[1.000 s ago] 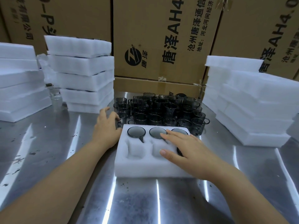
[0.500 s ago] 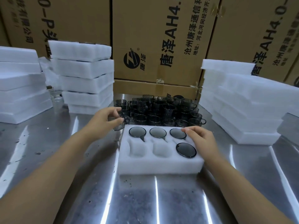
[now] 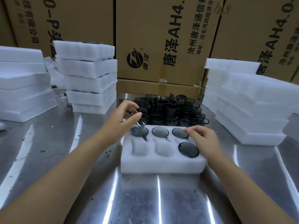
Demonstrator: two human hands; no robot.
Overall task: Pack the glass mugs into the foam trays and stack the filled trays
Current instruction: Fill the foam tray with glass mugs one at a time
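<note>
Nearest the camera, a steel worktop point(image 3: 145, 201) was seen, streaked with glare and flecked with dark specks. At its centre a white foam tray point(image 3: 161, 165) was laid, cut with six pockets in two rows. In the near row the left and middle pockets were left unfilled, while the right one was filled by a dark glass mug point(image 3: 188, 149). The far row (all three pockets) was taken up by seated mugs point(image 3: 160, 132).

The right hand point(image 3: 204, 139) was rested on the tray's right side. Its grip was loose and closed on nothing, with the fingers bent and one fingertip laid at the rim of the far-right mug point(image 3: 179, 133). The left hand point(image 3: 119, 122) was held over the tray's far-left corner. Its grip was clamped on a tilted mug point(image 3: 139, 124), pinched between thumb and fingers just above the far-left pocket. Whether that mug touched the one beneath it could not be told.

Just behind the tray, a crowd of loose mugs point(image 3: 171, 110) was stood upright on the worktop. Foam trays were piled to either side: a right stack point(image 3: 242, 107), a left stack point(image 3: 88, 78) and an outer left stack point(image 3: 22, 88). A small clear glass point(image 3: 61, 96) was set between the two left piles. At the very back, cardboard boxes point(image 3: 161, 29) printed with dark lettering were stacked as a wall
</note>
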